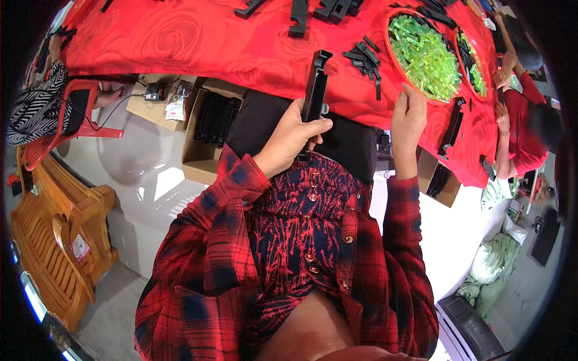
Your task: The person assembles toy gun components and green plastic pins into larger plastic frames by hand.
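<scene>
Fingers of left hand (293, 133) wrapped round channelled black plastic housing (314, 93), held near rose-patterned cloth-covered counter (241, 66); best gripped firmly, thumb clear of open slot. Right hand (409, 119) bunched just beside red-rimmed bowl (388, 49), pinching or not: cannot tell. Inside, glossy translucent green strips (423, 59), heaped; left of bowl, slim black strips (365, 55), scattered.

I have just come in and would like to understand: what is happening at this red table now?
The person's left hand holds a long black part upright at the near edge of the red cloth. The right hand is raised beside the bowl of green pieces, its fingers close together; I cannot tell whether it holds anything. Small black pieces lie loose on the cloth, left of the bowl. A co-worker in red is at the table's right side.
</scene>
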A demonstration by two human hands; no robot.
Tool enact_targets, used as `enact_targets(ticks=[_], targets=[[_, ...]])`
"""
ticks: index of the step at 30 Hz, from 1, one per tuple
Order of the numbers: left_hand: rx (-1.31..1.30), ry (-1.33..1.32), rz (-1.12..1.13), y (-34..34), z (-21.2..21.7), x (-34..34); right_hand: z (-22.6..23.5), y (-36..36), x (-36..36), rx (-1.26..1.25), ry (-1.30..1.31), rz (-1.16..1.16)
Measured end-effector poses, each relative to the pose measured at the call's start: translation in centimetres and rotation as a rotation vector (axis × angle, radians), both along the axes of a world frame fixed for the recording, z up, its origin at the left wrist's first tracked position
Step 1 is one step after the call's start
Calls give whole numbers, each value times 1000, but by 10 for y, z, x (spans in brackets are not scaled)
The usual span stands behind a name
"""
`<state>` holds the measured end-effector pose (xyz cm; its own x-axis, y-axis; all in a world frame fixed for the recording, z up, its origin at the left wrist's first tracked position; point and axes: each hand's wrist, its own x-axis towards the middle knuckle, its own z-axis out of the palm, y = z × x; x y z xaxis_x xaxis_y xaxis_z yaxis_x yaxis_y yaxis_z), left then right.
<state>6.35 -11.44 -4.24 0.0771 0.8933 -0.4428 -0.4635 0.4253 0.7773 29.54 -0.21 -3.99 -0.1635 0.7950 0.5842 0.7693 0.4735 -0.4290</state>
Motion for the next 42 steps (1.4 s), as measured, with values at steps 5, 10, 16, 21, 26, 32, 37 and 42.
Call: enact_targets(ticks=[5, 10, 16, 21, 26, 32, 37, 42], targets=[[30, -1, -19, -2, 2, 5, 5, -24, -17, -97, -181, 27], [21, 4, -37, -4, 5, 8, -5, -14, -28, 16, -370, -38], [38, 10, -15, -5, 4, 5, -5, -10, -24, -64, 25, -18], [36, -32, -22, -4, 3, 8, -7, -8, -28, 14, -113, 13], [51, -54, -24, -4, 6, 6, -7, -2, -28, 159, -484, 16], [70, -29, -13, -5, 9, 6, -5, -2, -21, 122, -535, 65], [84, -124, 5, -4, 8, 4, 6, -17, -25, -216, 112, 109], [128, -127, 44, 1, 17, 1, 26, -36, -31, -1076, 1228, 310]])
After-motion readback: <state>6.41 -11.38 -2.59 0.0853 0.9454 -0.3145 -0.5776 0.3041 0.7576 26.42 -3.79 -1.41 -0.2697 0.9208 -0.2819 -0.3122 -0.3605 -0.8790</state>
